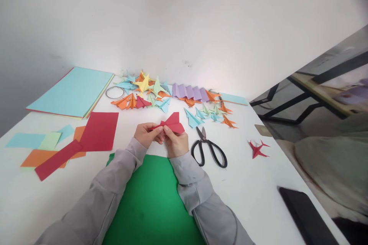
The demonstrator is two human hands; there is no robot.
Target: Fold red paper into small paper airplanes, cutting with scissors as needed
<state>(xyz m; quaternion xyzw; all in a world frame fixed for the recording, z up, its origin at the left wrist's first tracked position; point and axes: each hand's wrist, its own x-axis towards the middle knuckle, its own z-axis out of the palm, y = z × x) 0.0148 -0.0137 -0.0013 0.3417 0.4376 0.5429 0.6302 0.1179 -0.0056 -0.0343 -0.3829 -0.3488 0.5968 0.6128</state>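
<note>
The white bench [244, 187] carries everything; take a clock face centred on the piece in work, with 12 at the far edge. A green sheet [153, 203] fills 6 o'clock. Over it the two gray sleeves [100, 195] come in, left from 7 and right from 5, so the forearms converge towards the middle. A stack of sheets topped with light blue [70, 92] lies between 9 and 10, a heap of folded paper planes [143, 83] at 11, and a plain red sheet [99, 132] at 9. Black-handled scissors [202, 136] rest at 4, just beside the right wrist, blades a little apart and pointing towards 11.

The left hand [145, 134] grasps the left end of the work in a pinch, thumb on top. The right hand [178, 145] grips its near edge, thumb laid across and pointing to 11, fingers mostly hidden beneath. The thumb tips come close together.

Between them, raised off the bench, is the red folded paper [173, 122], its wider flaps towards 2 and 3. The step in hand looks like shaping or pressing a fold; the next move probably calls for the left pinch to steady the narrow end while the right thumb lines up and flattens the crease.
</note>
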